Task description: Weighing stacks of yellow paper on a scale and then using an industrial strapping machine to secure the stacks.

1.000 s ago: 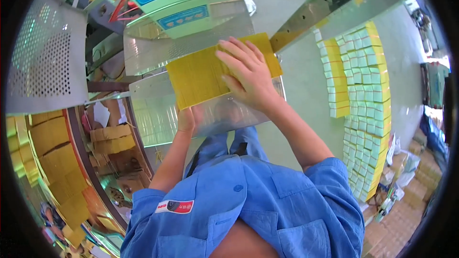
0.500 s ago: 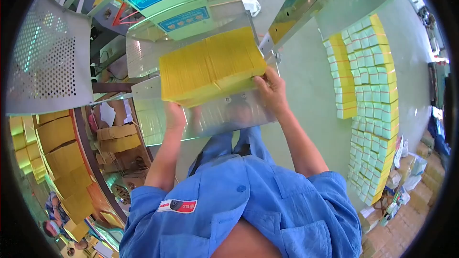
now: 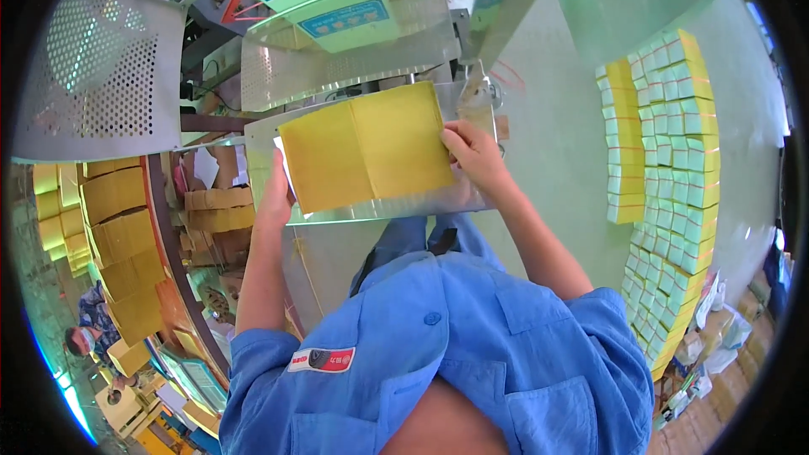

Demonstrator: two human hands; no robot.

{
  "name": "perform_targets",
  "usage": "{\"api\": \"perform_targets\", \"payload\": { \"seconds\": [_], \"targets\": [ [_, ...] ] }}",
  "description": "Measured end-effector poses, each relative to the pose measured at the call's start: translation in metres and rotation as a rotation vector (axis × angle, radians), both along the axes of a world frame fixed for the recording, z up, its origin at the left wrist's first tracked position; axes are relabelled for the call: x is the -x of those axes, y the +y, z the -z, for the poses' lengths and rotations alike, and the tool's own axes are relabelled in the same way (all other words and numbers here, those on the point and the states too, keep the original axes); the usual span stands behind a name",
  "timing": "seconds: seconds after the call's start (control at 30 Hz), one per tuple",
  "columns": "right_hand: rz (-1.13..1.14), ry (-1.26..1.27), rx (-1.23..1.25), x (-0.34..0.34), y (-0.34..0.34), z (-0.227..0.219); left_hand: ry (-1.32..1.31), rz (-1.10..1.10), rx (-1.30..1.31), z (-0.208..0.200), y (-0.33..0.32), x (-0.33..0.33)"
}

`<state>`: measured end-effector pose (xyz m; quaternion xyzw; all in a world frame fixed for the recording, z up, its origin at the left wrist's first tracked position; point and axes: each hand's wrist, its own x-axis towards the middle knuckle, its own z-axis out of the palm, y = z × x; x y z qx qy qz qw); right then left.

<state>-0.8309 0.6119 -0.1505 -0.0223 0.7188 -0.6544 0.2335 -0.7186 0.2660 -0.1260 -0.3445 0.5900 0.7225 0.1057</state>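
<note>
A block of yellow-covered booklets is between my two hands above the machine's metal table, its broad yellow face turned up with a seam down the middle. White page edges show along its left side. My left hand presses on that left side, fingers along the edge and partly hidden by the block. At the right end my right hand grips the edge, thumb and fingers closed on it. Just beyond the block stands the machine's clear curved guard. The shiny metal table shows below the block.
Perforated metal panels flank the machine, one at left. Long rows of banded booklet stacks lie on the floor at right. Brown stacks stand on a rack at left. Another person is at far lower left.
The block has turned, so its flat yellow face shows in place of the many ridged edges. It has come nearer to me. My left hand has moved up along its left side.
</note>
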Motion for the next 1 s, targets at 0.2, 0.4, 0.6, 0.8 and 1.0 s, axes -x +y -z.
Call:
{"api": "perform_targets", "payload": {
  "seconds": [0.2,0.4,0.6,0.8,1.0],
  "targets": [
    [0.067,0.048,0.117,-0.008,0.000,0.026,-0.013,-0.035,0.066,0.002,0.001,-0.004],
    [0.144,0.095,0.293,-0.017,0.000,0.045,0.069,-0.114,0.097,0.021,0.003,-0.003],
    [0.227,-0.141,0.440,-0.026,-0.013,0.032,0.027,-0.077,0.043,-0.009,0.019,0.012],
    [0.290,-0.112,0.447,-0.028,-0.024,0.022,0.111,-0.090,0.033,-0.002,0.020,0.014],
    [0.314,-0.144,0.534,-0.036,-0.027,0.006,0.064,-0.210,0.006,0.024,0.015,0.018]
  ]
}}
